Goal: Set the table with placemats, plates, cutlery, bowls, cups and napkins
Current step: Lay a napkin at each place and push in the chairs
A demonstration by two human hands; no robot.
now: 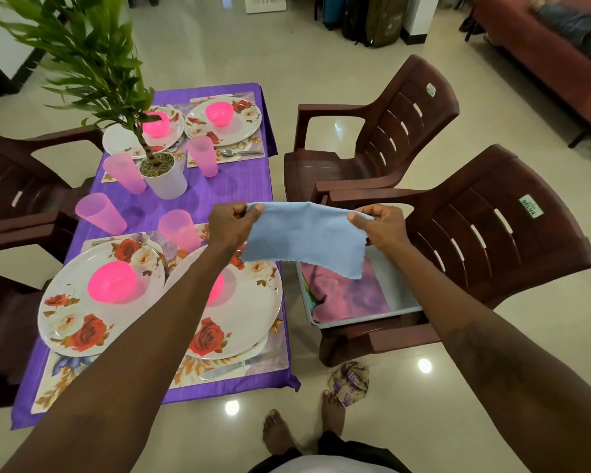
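Both hands up in front, above the right edge of the table. Left hand (pixel 231 225) pinches one top corner of a light blue napkin (pixel 304 237), right hand (pixel 381 227) pinches the other, thumb against fingers on each. The napkin hangs spread in the air between them, touching nothing else, over the gap between the table and the grey tray (pixel 365 320) on the near chair (pixel 492 233).

Progress: the purple tablecloth (pixel 226 189) carries four floral placemats, e.g. the near right one (pixel 270 363). There are four rose-pattern plates, e.g. near left (pixel 69 322) and far right (pixel 243 128). A pink bowl sits on each plate, e.g. (pixel 111 283); the near right bowl is half hidden by the left forearm. Four pink cups stand upright mid-table, e.g. (pixel 99 213) and (pixel 202 160).

Cutlery is only partly visible: a spoon (pixel 239 152) beside the far right plate and a knife (pixel 226 370) at the near right plate. Cannot tell for the two left settings.

No napkin is visible on the table, so napkins look like the remaining step, and this one looks like the first. The tray holds a pink-purple cloth or mat; cannot tell if more napkins are in it.

A potted plant (pixel 162 179) stands mid-table.
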